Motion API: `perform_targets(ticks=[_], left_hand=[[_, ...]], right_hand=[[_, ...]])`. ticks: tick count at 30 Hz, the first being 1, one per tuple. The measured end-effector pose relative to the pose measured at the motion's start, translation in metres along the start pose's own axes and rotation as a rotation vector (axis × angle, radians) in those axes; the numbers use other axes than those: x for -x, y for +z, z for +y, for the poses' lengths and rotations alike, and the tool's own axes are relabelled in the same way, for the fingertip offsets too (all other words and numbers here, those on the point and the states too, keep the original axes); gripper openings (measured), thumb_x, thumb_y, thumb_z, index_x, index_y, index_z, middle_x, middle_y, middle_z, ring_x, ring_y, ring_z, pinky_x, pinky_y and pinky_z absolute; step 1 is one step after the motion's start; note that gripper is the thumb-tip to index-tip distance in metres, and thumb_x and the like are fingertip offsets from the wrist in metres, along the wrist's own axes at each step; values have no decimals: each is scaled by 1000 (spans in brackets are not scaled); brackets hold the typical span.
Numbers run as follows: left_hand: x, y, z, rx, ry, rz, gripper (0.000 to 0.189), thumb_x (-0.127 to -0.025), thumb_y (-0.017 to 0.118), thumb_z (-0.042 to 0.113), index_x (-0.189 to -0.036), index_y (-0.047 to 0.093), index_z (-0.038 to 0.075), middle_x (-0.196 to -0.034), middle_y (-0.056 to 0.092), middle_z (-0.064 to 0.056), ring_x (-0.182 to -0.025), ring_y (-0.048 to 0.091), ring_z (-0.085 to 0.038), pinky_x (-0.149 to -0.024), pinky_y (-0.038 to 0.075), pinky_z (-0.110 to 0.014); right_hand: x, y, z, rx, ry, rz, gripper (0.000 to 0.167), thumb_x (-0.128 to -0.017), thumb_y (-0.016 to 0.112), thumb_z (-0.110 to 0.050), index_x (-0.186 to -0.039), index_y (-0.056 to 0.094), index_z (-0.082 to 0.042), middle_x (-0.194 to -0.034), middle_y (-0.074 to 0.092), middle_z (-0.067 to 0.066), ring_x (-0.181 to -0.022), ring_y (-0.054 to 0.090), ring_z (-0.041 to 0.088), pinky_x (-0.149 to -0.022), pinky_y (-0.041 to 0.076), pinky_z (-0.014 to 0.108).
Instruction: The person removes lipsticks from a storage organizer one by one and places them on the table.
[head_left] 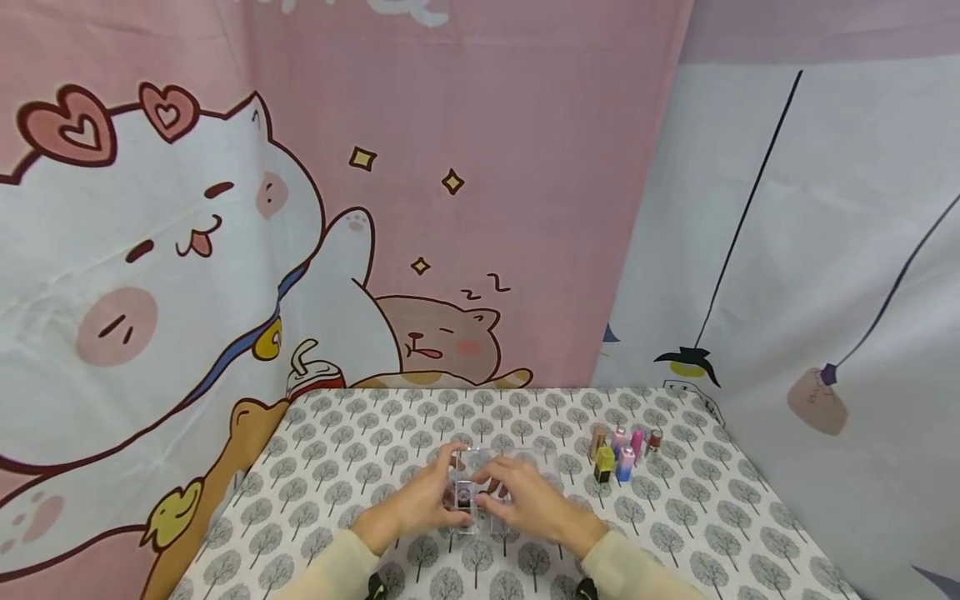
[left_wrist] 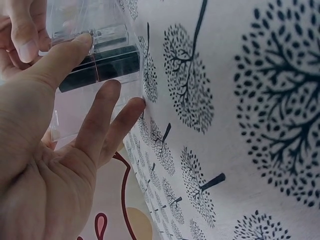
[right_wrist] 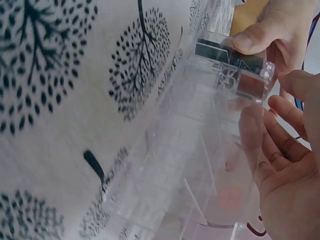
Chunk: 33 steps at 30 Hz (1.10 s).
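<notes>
A clear plastic organizer with compartments stands on the table, between both hands. My left hand holds its left end, thumb at the near side and fingers reaching round the far side. In its left end compartments lie a black lipstick tube and a clear-cased lipstick with a reddish-brown part. The left thumb presses near these tubes. My right hand hovers over the organizer's middle, fingers loosely bent, with nothing visible in its grasp. Its fingertips are close to the clear-cased lipstick.
To the right on the tree-print tablecloth stand several lipsticks: a yellow-and-black one, a pink-and-blue one, a bright pink one, a brownish one and others. A cartoon-print curtain hangs behind the table.
</notes>
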<state>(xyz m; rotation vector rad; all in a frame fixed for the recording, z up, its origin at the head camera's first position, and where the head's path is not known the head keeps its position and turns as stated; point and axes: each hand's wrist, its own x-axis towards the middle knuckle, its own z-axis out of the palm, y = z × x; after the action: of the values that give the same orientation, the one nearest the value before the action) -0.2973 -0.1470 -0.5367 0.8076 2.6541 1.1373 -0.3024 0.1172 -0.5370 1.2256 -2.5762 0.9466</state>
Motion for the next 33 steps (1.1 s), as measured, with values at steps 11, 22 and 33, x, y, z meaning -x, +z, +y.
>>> perform_targets(ticks=[11, 22, 33], left_hand=[[1, 2, -1, 11, 5, -1, 116, -91, 103, 26, -176, 24, 21, -157, 59, -23, -96, 73, -1, -84, 67, -21], [2, 2, -1, 5, 9, 3, 118, -89, 104, 25, -176, 24, 20, -153, 62, -25, -95, 74, -3, -82, 67, -21], [0, 1, -3, 0, 22, 9, 118, -90, 104, 25, -176, 24, 21, -156, 61, -24, -98, 77, -11, -82, 67, -22]], right_hand=[[2, 10, 1, -43, 15, -38, 25, -113, 80, -20, -136, 80, -12, -127, 82, 1, -103, 72, -3, -88, 70, 20], [6, 10, 2, -49, 47, -49, 25, -112, 80, -23, -135, 81, -13, -122, 82, 0, -101, 72, -4, -87, 69, 19], [6, 7, 3, -63, 48, -43, 24, -112, 80, -23, -134, 81, -14, -120, 83, -2, -100, 71, -5, -88, 68, 18]])
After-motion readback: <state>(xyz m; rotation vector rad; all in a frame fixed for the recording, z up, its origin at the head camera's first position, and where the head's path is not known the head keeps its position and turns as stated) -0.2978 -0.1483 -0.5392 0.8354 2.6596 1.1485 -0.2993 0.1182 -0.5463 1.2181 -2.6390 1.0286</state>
